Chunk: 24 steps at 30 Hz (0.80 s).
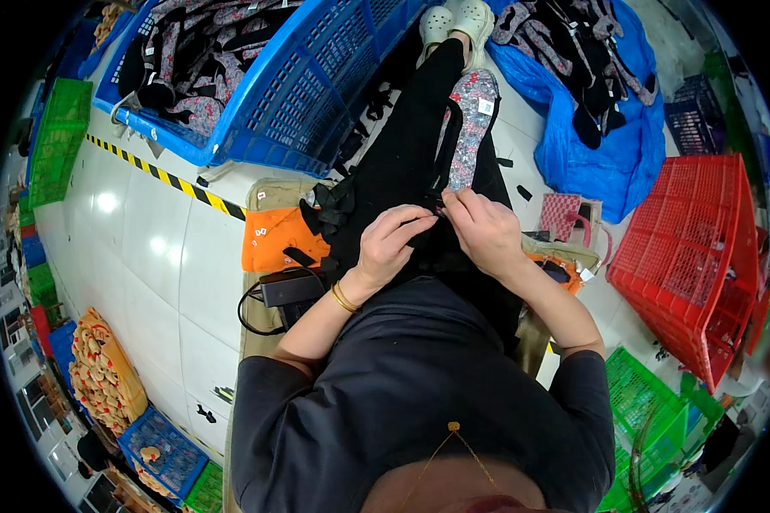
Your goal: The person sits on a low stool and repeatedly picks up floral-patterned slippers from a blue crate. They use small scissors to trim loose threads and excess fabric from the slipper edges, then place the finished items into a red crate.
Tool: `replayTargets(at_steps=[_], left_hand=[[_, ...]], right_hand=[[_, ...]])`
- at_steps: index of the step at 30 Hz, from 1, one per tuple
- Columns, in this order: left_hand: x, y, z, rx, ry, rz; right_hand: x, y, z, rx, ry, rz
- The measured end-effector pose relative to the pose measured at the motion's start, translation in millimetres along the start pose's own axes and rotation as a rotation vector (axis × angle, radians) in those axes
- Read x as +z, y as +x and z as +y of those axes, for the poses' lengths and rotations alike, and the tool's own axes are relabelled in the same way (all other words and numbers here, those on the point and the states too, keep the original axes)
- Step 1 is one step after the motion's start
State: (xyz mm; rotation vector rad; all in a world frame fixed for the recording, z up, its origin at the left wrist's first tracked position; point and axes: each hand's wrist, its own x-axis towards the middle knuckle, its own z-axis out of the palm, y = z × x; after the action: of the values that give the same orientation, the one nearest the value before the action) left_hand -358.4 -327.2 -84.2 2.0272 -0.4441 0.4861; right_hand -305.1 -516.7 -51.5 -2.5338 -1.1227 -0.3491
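A long, narrow fabric piece (470, 145) with a grey and red floral print and a white label lies along my outstretched legs. Beside its left edge runs a black strap (444, 154). My right hand (488, 232) pinches the near end of the piece between thumb and fingers. Close to it, my left hand (392, 244) is closed in a pinch at the strap's lower end; what sits between its fingertips is too small and dark to make out. Black fabric scraps (332, 208) lie on an orange cloth (274, 239) at my left.
A blue crate (269, 103) full of similar floral pieces stands at the far left. More lie on a blue plastic sheet (565, 167) at the far right. A red crate (676, 256) is at my right, green crates (646, 393) behind it. A black box (291, 287) with a cable sits by my left forearm.
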Motion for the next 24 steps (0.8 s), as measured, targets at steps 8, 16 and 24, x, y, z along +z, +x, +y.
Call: replayTargets(at_steps=[8,16,24], left_hand=[[0,-1,-2,0.055,0.006,-0.011],[0,-3,-5,0.068,-0.004,-0.038],[-76,9,4,-0.291,-0.199,-0.919]], right_hand=[[-9,21,5,-0.159,-0.038,-0.102],[-2,18,17,-0.248,-0.04,-0.166],[-33,-6,38,0.234,0.289,-0.108]])
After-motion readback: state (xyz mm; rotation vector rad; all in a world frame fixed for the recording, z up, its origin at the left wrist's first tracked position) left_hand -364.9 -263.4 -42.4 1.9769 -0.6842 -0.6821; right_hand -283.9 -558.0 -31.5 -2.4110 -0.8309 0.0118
